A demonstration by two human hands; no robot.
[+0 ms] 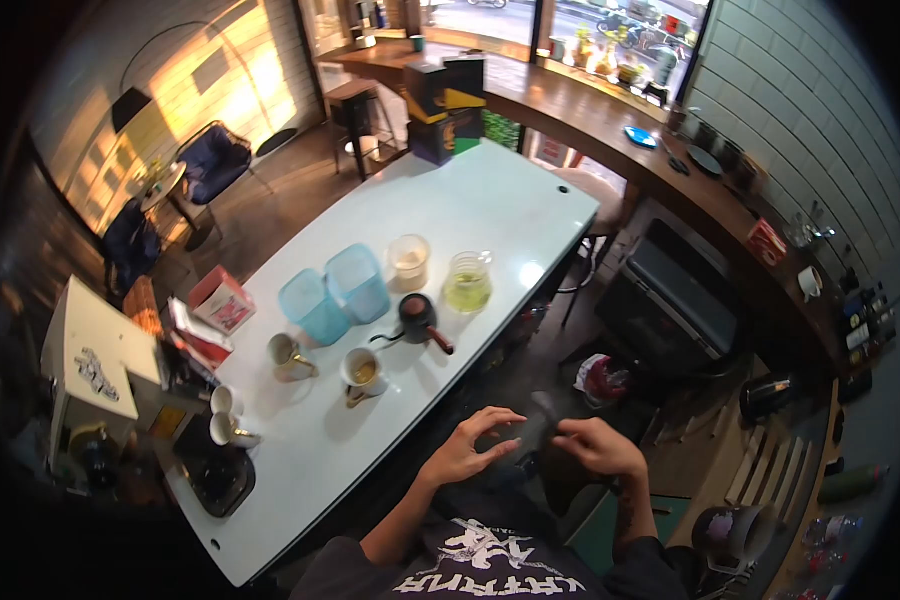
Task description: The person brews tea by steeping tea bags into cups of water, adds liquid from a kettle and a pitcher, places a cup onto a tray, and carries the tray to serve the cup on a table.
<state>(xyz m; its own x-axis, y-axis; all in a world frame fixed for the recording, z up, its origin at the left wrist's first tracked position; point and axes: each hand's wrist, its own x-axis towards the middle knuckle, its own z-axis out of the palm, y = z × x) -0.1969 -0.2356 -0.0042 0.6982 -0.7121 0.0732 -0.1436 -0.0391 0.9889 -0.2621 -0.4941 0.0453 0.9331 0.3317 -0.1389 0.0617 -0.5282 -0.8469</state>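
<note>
In front of my body, off the near edge of the table, my left hand (475,443) is open, its thumb and fingers apart. My right hand (600,447) is closed on a blurred spoon (544,402), whose rounded end points up and away. Closest on the white table are a dark gooseneck kettle (416,317) with a wooden handle and a mug (362,372) holding brown liquid. Another mug (288,357) stands left of it. Behind them are two blue translucent containers (358,283), a tub of pale powder (408,262) and a glass jug (467,284) of yellow-green liquid.
Two white cups (227,430) stand by a black tray (210,475) at the table's left end, beside a cream-coloured machine (95,355). Dark boxes (440,110) occupy the far end. On my right are a black bin (675,290) and a wooden counter (705,185).
</note>
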